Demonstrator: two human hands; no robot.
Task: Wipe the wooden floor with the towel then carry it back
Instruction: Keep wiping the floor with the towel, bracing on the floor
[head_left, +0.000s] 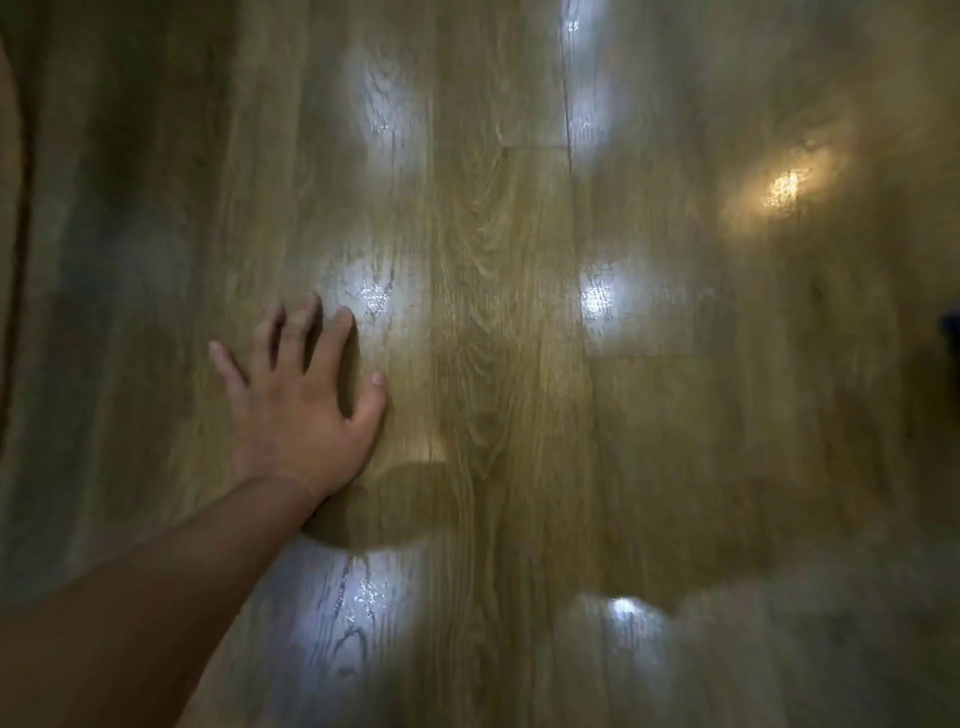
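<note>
The wooden floor (519, 312) fills the head view, brown planks with shiny reflections of ceiling lights. My left hand (296, 400) lies flat on the floor left of centre, fingers spread apart and holding nothing, its forearm reaching in from the lower left corner. No towel shows anywhere in the frame. My right hand is out of sight. The picture is blurred, most of all toward the bottom right.
A dark vertical edge (21, 234) runs down the far left side. A small dark shape (950, 332) sits at the right border. A round shadow (384, 509) falls on the planks just below my left wrist.
</note>
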